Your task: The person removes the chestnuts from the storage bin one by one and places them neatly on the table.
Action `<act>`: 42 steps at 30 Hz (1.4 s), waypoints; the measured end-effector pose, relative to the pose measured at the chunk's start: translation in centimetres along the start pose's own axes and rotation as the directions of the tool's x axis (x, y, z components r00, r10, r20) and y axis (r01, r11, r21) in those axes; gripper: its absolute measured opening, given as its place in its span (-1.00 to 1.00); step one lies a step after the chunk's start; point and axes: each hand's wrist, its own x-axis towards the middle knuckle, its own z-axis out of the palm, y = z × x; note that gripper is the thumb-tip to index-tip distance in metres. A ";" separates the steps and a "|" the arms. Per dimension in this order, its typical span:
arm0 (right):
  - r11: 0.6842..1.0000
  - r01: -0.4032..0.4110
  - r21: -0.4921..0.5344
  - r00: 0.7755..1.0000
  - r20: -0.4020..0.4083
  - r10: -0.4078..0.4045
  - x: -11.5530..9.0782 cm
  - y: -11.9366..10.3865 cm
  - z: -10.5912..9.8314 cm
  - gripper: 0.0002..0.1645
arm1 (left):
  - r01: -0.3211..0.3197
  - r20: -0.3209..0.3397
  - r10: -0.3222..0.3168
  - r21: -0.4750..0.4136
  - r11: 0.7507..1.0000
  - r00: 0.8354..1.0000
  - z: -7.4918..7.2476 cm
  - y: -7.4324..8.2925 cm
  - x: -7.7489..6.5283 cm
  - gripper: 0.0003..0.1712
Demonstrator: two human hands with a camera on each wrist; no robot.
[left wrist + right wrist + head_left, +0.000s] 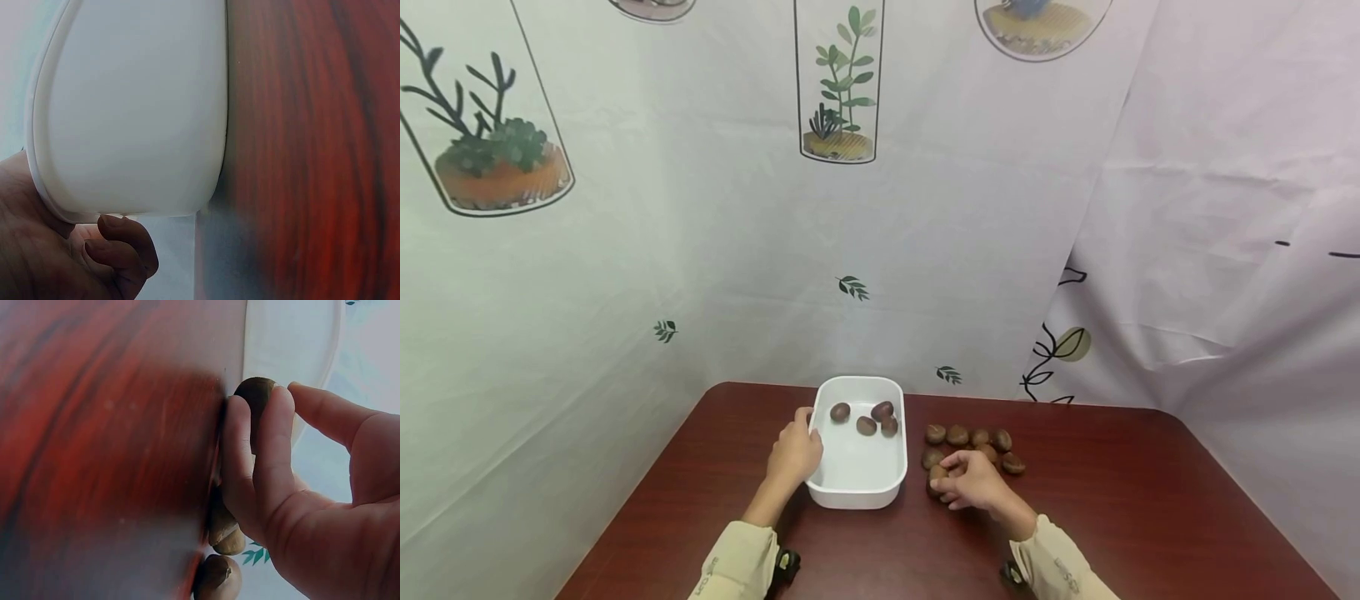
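Observation:
A white rectangular tray [859,500] stands on the table, with several brown chestnuts [867,426] toward its far end. At its left side my left hand [796,450] grips the rim. Curled fingers [128,240] of that hand come up against the tray's outer wall [134,125] in the left wrist view. To the right of the tray, my right hand [976,483] pinches a chestnut [255,394] low over the tabletop, fingers and thumb around it. More chestnuts [957,435] lie loosely grouped on the table just beyond that hand, partly hidden by it.
The dark red wooden table [1120,500] extends to both sides. Behind it hangs a pale curtain [760,250] printed with plants in jars, close to the table's back edge. Further cloth [1225,292] drapes at the right.

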 end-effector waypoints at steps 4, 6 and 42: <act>1.000 0.002 -0.011 1.000 -0.008 -0.002 0.0 0.2 0.0 -0.57 | -0.003 -0.006 0.003 -0.001 1.000 1.000 0.0 0.0 0.1 -0.51; 1.000 -0.001 -0.020 1.000 -0.015 0.000 0.0 0.2 -0.1 -0.57 | -0.001 -0.005 0.001 -0.003 1.000 1.000 0.0 0.0 0.1 -0.51; 0.963 0.066 -0.262 0.989 -0.108 -0.097 -0.8 -2.8 -0.9 -0.55 | -0.004 -0.006 0.004 -0.010 1.000 1.000 0.4 -0.2 0.2 -0.51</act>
